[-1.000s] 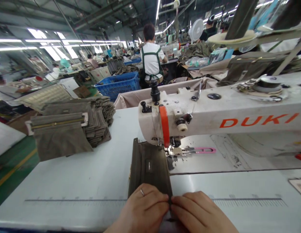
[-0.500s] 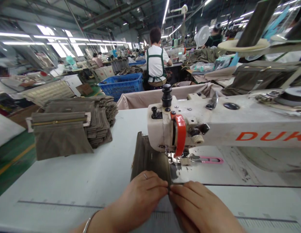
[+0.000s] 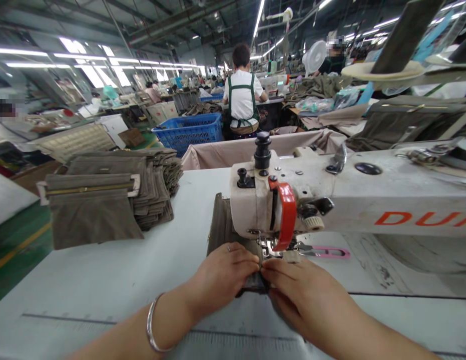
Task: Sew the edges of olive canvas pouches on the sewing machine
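Note:
A dark olive fabric piece (image 3: pixel 221 225) lies flat on the table beneath the head of a white sewing machine (image 3: pixel 251 205). My left hand (image 3: pixel 227 272), with a ring and a silver bangle, presses on the fabric, its fingertips pinching the right edge just before the presser foot (image 3: pixel 268 246). Close beside it, my right hand (image 3: pixel 296 285) pinches the same edge, the fingertips of both hands nearly touching. The needle point is hard to make out behind the orange guard (image 3: pixel 286 215). Part of the fabric is hidden under my hands and the machine.
Stacked olive zippered pieces (image 3: pixel 93 210) lie on the left of the table. Pink-handled thread snips (image 3: pixel 330 252) rest right of the needle area. A pink cloth-lined bin (image 3: pixel 210 155), a blue basket (image 3: pixel 191 131) and a seated co-worker (image 3: pixel 241 95) are beyond.
Both hands have moved forward, towards the presser foot, along with the fabric. The fabric's near end now shows close to my fingers. The view has shifted slightly.

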Demonstrator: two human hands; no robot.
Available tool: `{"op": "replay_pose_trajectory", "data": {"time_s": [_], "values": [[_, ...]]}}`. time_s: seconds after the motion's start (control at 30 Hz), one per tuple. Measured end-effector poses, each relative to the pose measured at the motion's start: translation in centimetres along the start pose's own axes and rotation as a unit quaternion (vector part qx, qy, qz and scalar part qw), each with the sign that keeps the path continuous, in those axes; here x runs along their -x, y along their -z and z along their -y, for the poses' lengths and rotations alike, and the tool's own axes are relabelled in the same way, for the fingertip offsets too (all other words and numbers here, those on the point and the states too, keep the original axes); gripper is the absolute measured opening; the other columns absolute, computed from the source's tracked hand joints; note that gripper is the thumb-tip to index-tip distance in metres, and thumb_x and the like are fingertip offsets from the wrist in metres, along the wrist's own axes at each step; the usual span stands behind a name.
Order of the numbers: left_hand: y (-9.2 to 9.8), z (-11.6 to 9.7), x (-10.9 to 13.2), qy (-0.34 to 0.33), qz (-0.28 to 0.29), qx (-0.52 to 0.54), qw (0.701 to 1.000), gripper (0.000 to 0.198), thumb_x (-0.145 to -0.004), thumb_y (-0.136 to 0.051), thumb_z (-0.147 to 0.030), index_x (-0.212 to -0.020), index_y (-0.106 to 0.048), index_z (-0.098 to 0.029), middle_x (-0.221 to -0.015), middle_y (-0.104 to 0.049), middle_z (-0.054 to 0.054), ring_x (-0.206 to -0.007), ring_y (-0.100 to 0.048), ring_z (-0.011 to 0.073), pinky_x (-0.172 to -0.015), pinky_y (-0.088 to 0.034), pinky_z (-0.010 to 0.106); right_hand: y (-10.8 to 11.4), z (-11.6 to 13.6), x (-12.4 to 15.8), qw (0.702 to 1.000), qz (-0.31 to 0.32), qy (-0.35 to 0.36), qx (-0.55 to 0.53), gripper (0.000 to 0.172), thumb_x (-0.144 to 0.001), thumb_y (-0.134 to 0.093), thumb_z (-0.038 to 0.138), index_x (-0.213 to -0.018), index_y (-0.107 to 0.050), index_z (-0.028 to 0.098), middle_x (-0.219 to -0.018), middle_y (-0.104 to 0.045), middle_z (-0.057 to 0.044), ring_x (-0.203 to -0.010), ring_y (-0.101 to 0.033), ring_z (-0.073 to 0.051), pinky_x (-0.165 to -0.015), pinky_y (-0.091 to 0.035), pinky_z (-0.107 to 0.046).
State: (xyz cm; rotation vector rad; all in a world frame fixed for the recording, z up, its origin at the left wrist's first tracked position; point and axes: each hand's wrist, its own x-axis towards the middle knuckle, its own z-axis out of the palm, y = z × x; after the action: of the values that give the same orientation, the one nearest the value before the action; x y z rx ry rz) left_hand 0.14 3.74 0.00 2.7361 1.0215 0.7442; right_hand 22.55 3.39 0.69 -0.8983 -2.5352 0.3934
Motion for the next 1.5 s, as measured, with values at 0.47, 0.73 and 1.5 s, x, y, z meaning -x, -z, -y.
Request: {"op": "replay_pose_trajectory", "data": {"time_s": [0.47, 0.73, 1.5], "values": [[0.2, 2.4, -2.5, 0.05, 0.014, -0.056, 0.997, 0.018, -0.091, -0.056, -0.015, -0.098, -0.071, -0.022, -0.102, -0.073, 0.001, -0.103, -0.065, 0.0192, -0.096, -0.05, 0.034, -1.3, -1.3, -0.4, 0.999, -0.013, -0.04, 0.03, 0.032, -0.089, -0.049, 0.019, -0.118, -0.062, 0.018, -0.108, -0.066, -0.01, -0.096, -0.063, -0.026, -0.084, -0.053, -0.043], [-0.4, 3.1, -2.2, 0.085, 0.013, -0.066, 0.994, 0.018, -0.092, -0.055, -0.018, -0.097, -0.072, -0.022, -0.103, -0.073, 0.003, -0.101, -0.065, 0.0223, -0.09, -0.052, 0.037, -1.2, -1.4, -0.5, 0.998, -0.005, -0.049, 0.027, 0.032, -0.09, -0.048, 0.018, -0.118, -0.063, 0.019, -0.108, -0.066, -0.009, -0.097, -0.063, -0.025, -0.084, -0.052, -0.042], [1.9, -5.1, 2.5, 0.092, 0.129, -0.08, 0.984, 0.063, -0.076, -0.076, -0.039, -0.129, -0.056, -0.012, -0.128, -0.06, 0.016, -0.113, -0.057, 0.0338, -0.093, -0.055, 0.051, 0.3, -1.8, -0.2, 0.998, 0.025, -0.044, -0.048, 0.028, -0.088, -0.052, 0.013, -0.11, -0.068, 0.022, -0.094, -0.065, -0.006, -0.088, -0.059, -0.023, -0.075, -0.048, -0.035]]}}
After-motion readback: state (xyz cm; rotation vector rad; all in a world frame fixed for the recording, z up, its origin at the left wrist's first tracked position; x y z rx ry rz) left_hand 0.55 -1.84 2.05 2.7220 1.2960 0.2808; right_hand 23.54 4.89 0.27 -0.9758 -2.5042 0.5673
